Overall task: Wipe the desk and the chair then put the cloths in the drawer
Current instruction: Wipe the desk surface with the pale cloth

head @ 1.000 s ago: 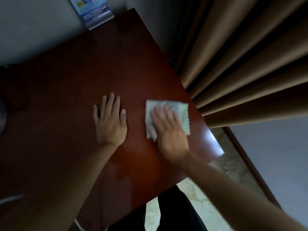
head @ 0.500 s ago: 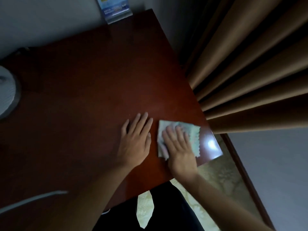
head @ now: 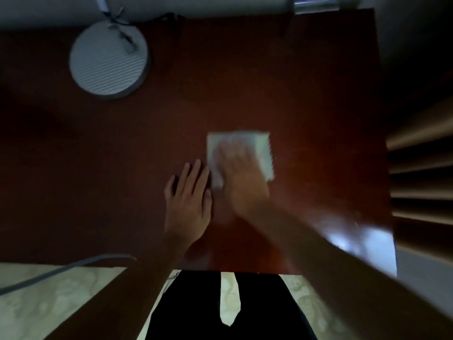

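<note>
A pale folded cloth (head: 263, 148) lies flat on the dark red-brown desk (head: 245, 82), right of its middle. My right hand (head: 241, 175) presses flat on the cloth and is blurred by motion. Its palm covers the cloth's lower left part. My left hand (head: 188, 197) rests flat on the bare desk just left of the cloth, fingers together, holding nothing. No chair or drawer can be made out in this view.
A round white ribbed lamp base (head: 107, 62) with a cable stands at the desk's far left. A blue leaflet (head: 316, 3) leans at the far edge. Brown curtains (head: 421, 168) hang right of the desk. A grey cable (head: 61, 271) crosses the near edge; patterned floor (head: 49, 303) lies below.
The view has swung left, so the lamp base now shows whole. My right hand has slid the cloth away from the desk's near right corner toward the middle. My left hand stays beside it.
</note>
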### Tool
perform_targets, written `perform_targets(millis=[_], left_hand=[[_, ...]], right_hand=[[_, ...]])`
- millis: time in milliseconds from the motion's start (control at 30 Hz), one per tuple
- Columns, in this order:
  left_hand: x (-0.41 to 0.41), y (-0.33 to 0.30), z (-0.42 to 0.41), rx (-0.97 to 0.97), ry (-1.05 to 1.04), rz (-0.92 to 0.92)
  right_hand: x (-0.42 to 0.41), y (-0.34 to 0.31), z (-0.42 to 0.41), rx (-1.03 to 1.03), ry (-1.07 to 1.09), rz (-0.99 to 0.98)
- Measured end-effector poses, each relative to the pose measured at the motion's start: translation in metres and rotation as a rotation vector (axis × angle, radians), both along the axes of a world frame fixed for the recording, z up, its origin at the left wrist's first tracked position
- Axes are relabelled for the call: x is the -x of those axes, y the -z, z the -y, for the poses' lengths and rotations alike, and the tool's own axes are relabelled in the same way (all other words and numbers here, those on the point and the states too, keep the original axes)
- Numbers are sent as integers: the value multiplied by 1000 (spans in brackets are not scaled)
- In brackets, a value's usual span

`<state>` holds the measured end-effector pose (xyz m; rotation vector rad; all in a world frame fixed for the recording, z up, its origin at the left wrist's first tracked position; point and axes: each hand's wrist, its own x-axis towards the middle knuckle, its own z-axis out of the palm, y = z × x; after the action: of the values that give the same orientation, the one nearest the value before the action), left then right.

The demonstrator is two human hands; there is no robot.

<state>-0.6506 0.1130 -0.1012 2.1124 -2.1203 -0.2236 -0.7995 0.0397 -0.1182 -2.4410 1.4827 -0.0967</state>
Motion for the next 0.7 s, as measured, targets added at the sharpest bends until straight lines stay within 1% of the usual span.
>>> perform_targets(millis=[67, 100, 133, 200, 267, 367, 433, 500, 567, 700], left_hand=[[-18, 3, -21, 22, -113, -3], [-23, 4, -30, 21, -145, -2], [-30, 4, -41, 7, -173, -6], [-43, 2, -57, -26, -221, -22], [-56, 1, -69, -42, -272, -37], [-71, -1, -79, -50, -358, -44], [-81, -4, -80, -38, -451, -72], [-92, -9, -83, -8, -557, -119], [-104, -16, -86, 37, -618, -161], [-141, -27, -109, 103, -611, -184]], right_hand=[[-14, -8, -70, -32, -150, 38], [-9, -12, -87, -46, -205, 23], [-3, -15, -93, -58, -255, 10], [8, -11, -76, -45, -319, 28], [9, -3, -35, -11, -273, 0], [-6, -7, 39, -15, -67, -121], [-35, -16, 58, -48, -3, -131], [-74, -21, 37, -64, -14, -119], [-103, -23, -8, -81, -107, -129], [-147, -32, -99, -171, -243, -96]])
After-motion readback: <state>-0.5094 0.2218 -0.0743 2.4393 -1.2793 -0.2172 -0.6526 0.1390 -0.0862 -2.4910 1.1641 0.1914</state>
